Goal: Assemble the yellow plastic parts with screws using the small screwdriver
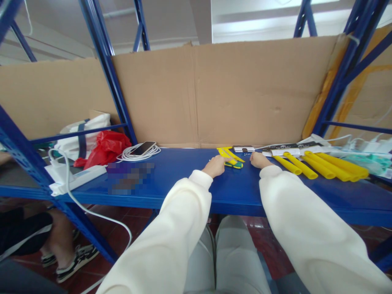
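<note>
My left hand (215, 165) is closed at the near end of a small yellow-and-green item (235, 165), which sticks out to the right of the fingers. Just behind that lie flat yellow pieces (227, 153), angled across the blue shelf top. To the right, my right hand (259, 160) is low over the shelf with its fingers curled together; whatever may be between them is hidden. Small white bits (246, 154) lie by its fingertips. A small dark-and-white box (243, 149) sits behind them, against the cardboard.
Several yellow tubes (324, 165) lie at the right, beside black-and-white packaging (283, 149). A phone (143, 148) rests on a coiled white cable (127, 155). Farther left are a red bag (107, 147) and a power strip (79, 179). Another person's leg (63, 237) shows below.
</note>
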Tool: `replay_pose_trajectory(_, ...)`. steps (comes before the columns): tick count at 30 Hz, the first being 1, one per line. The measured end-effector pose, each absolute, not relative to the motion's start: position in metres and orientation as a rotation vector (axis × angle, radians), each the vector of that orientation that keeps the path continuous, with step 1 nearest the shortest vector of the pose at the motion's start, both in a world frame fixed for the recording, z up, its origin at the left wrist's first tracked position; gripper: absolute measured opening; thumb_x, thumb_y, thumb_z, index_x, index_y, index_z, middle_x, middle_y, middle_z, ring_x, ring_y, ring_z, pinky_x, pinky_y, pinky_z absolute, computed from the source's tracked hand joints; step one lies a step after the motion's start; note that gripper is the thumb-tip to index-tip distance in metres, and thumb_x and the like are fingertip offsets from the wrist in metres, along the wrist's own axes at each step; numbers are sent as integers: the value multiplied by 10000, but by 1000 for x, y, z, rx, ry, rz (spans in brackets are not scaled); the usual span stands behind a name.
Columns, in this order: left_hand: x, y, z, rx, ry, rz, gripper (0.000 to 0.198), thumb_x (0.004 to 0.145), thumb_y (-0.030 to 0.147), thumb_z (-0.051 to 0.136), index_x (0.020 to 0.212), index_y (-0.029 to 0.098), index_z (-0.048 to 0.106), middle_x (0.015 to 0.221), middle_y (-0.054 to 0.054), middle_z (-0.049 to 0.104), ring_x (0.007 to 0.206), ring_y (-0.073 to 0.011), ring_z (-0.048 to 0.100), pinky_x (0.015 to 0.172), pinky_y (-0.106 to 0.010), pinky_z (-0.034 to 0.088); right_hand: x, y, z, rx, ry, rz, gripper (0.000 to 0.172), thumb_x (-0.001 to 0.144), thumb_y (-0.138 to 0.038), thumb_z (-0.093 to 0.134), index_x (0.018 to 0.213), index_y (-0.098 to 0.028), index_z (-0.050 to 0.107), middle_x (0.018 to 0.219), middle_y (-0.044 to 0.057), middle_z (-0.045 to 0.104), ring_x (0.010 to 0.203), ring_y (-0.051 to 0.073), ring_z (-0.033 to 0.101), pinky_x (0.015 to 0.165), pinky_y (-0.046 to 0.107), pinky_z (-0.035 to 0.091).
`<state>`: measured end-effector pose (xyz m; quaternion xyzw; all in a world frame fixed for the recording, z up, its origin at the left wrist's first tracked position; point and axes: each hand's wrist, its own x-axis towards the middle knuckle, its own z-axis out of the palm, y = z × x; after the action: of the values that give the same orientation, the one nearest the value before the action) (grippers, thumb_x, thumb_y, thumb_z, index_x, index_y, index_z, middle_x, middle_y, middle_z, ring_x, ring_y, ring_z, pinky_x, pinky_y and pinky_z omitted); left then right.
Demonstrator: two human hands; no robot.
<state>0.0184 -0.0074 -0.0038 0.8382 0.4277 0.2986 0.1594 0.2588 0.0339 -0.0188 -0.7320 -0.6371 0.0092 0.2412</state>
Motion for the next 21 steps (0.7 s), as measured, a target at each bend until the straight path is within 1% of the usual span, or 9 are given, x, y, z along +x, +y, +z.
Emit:
replay_pose_trajectory(2,18,-7,-4,2412,1226,858,394,769,-39,585,964,238,789,1118,-128,702,1148,-297,634,1066,-375,424,255,34,-16,-1933,-1704,92,237,655,-8,604,522,-201,576,680,87,697,836,240,703,785,299,526)
replay_pose_trajectory(4,18,-6,-5,2430,1235,862,395,777,-31,589,1005,230,778,1112,-134,704,1136,-300,641,1054,-368,435,248,32,-12,-1768,-1627,235,200,672,-66,626,528,-198,587,643,54,676,777,210,679,756,287,520)
replay_pose_trajectory(7,18,-6,-5,2494,1250,859,405,795,-7,594,1094,218,749,1104,-144,710,1127,-300,650,1032,-359,456,236,26,-8,-1439,-1572,480,83,686,-194,661,604,-185,646,647,20,669,703,170,630,716,280,512)
replay_pose_trajectory(10,19,-7,-3,2609,1326,758,432,850,40,555,1216,221,694,1173,-138,698,1145,-281,649,1026,-362,468,222,19,-6,-1255,-1633,643,86,663,-265,684,653,-180,671,675,9,676,688,152,606,716,276,507)
replay_pose_trajectory(13,19,-9,-1,2750,1411,590,482,903,69,478,1334,239,612,1260,-116,673,1169,-248,645,1022,-357,479,212,16,-7,-1201,-1717,672,99,637,-270,708,633,-179,669,731,19,693,743,161,618,787,298,507)
replay_pose_trajectory(16,19,-9,1,2827,1434,511,498,916,84,453,1363,262,586,1269,-96,676,1162,-229,653,999,-335,499,207,16,-8,-1196,-1756,651,95,649,-268,704,633,-183,665,751,22,689,790,176,626,859,336,498)
replay_pose_trajectory(21,19,-7,0,2840,1429,513,546,912,83,450,1418,264,546,1271,-109,677,1148,-241,664,982,-346,514,204,16,-9,-1198,-1742,674,94,656,-257,693,625,-190,635,745,11,670,773,167,613,864,335,490)
